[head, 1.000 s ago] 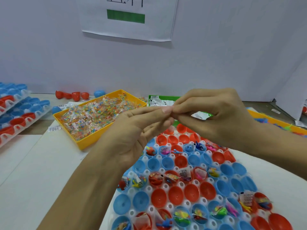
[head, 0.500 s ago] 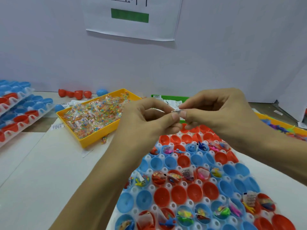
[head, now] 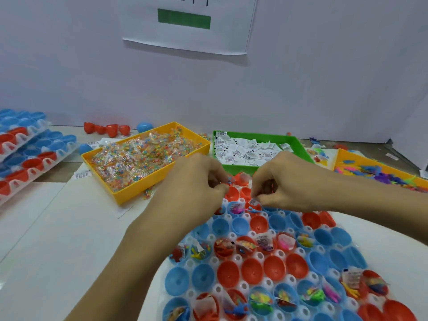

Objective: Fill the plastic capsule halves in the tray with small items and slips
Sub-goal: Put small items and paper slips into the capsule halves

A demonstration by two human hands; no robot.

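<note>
Right now both of my hands hover over the far end of the white tray, which fills the lower right of the frame on the pale bench. My right hand, a little right of centre, has its grip pinched on a small printed paper slip, thumb and forefinger curled round it just above a red capsule half that already holds a blue toy. My left hand, just left of centre, has its fingers curled in with the fingertips pressed together; whether that grip has anything in it, I cannot tell.

The tray carries rows of blue and red capsule halves. Some rows hold bright little toys and slips, while others show bare plastic bottoms.

Beyond my hands, at the middle of the frame, a green bin holds a heap of white slips. To its left a yellow bin is full of clear packets of coloured beads. At the right edge an orange bin holds loose plastic toys. Stacked trays of blue and red halves sit at the left edge, and a few loose red and blue halves lie near the wall. A paper sign with a green bar hangs at the top.
</note>
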